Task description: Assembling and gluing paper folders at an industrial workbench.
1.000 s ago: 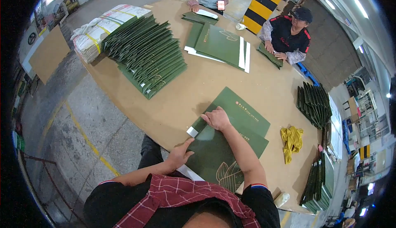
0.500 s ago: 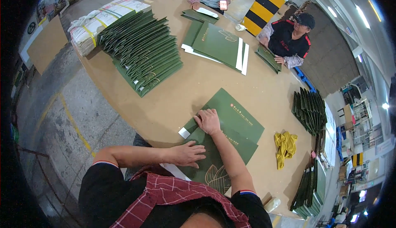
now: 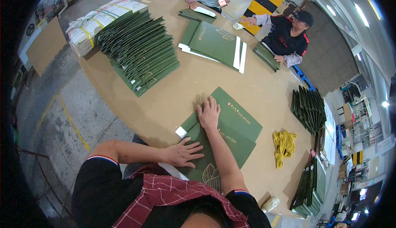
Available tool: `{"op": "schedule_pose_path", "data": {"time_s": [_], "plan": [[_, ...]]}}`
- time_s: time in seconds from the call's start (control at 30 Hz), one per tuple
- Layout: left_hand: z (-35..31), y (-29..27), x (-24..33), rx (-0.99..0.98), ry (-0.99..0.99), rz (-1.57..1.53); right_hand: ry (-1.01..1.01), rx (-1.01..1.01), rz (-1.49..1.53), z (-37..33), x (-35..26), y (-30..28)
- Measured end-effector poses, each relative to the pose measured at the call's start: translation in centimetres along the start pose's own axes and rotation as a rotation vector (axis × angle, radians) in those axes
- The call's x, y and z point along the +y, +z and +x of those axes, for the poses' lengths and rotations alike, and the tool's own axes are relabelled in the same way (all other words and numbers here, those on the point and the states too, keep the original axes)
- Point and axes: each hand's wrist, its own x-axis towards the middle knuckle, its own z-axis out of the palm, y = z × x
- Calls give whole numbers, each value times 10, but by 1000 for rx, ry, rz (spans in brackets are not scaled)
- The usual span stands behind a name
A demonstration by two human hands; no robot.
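Two dark green printed paper bag sheets overlap on the table in front of me, the farther sheet (image 3: 243, 118) partly under the nearer sheet (image 3: 231, 145). Gold line art shows on the nearer one, low down by my right forearm. My left hand (image 3: 184, 153) lies flat on its left part with the fingers spread. Farther up, my right hand (image 3: 209, 114) rests on the green paper near its upper left edge, fingers stretched out and slightly apart. A small white flap (image 3: 180, 132) sticks out at the left. Neither hand grips anything.
Folded green bags (image 3: 138, 48) fan out at the far left beside a strapped white bundle (image 3: 99, 24). Flat green sheets (image 3: 214, 46) lie at the back. A yellow cloth (image 3: 284, 147), a bottle (image 3: 270, 204) and more bags (image 3: 307, 108) are at right. Two people work across the table (image 3: 132, 110).
My right hand has slid slightly farther up the paper and its fingers have straightened. My left hand has spread a little. The co-worker at right has reached an arm toward a white container.
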Motion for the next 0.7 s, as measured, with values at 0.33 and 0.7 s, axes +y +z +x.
{"op": "schedule_pose_path", "data": {"time_s": [0.33,0.7], "plan": [[4,1,-2,75,-1,39,265,-174,-80,-22,-15,1],[7,9,13,-162,-107,63,226,64,125,-85,-11,-7]]}}
